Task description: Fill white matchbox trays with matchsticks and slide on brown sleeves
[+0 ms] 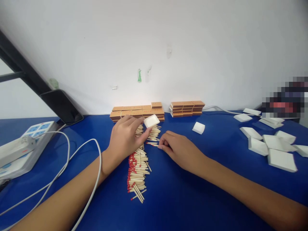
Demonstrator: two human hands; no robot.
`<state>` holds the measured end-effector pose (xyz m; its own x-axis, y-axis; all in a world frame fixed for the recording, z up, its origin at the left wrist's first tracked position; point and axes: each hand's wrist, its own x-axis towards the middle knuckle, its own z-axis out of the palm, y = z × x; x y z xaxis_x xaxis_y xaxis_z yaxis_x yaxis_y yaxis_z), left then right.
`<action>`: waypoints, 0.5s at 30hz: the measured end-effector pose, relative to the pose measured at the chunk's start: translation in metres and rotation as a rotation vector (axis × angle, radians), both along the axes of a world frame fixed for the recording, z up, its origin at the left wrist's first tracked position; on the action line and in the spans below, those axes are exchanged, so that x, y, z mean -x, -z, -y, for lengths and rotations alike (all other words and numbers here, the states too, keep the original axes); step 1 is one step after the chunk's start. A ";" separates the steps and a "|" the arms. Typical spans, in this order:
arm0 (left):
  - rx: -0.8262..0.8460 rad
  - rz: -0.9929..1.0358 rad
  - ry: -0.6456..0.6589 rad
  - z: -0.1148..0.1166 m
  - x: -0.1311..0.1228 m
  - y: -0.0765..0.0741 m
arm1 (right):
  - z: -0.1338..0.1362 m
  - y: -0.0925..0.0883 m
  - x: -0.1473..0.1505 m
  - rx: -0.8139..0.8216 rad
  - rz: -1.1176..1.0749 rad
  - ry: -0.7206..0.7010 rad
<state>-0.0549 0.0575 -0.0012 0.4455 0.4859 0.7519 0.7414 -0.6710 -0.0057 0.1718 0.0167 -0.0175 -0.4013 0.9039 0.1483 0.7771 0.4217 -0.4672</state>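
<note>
My left hand (pixel 126 133) holds a small white tray (pixel 151 121) between thumb and fingers, above the row of matches. My right hand (pixel 176 146) is closed in a pinch at the ends of a few matches (pixel 152 144) lying just right of that row. The long pile of red-tipped matches (pixel 138 173) runs toward me below my left hand, which hides part of it. Behind the hands, orange matchboxes (pixel 137 112) are stacked against the wall, with a second stack (pixel 187 108) to their right. One white tray (pixel 198 127) lies alone on the blue table (pixel 183 199).
Several white trays (pixel 280 142) are scattered at the right. At the left are a power strip (pixel 31 147), a black phone (pixel 61 106) leaning upright and a white cable (pixel 98 160) that crosses over my left forearm. The white wall (pixel 192 41) borders the table's back edge.
</note>
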 end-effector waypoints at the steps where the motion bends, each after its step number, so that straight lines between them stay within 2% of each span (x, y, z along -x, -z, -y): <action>1: -0.004 -0.002 0.004 0.000 0.000 0.000 | -0.001 0.001 -0.004 -0.008 -0.014 -0.020; 5: -0.007 -0.001 0.027 -0.001 0.000 0.002 | -0.007 0.004 -0.011 -0.036 -0.059 -0.079; 11: -0.004 -0.018 0.028 -0.003 0.000 0.002 | -0.005 -0.002 -0.013 0.001 0.028 -0.068; 13: -0.023 -0.040 0.045 -0.003 -0.001 0.002 | -0.006 -0.007 -0.021 -0.036 0.016 -0.076; 15: -0.030 -0.082 0.085 -0.001 -0.002 0.001 | -0.009 -0.012 -0.031 -0.142 -0.015 -0.053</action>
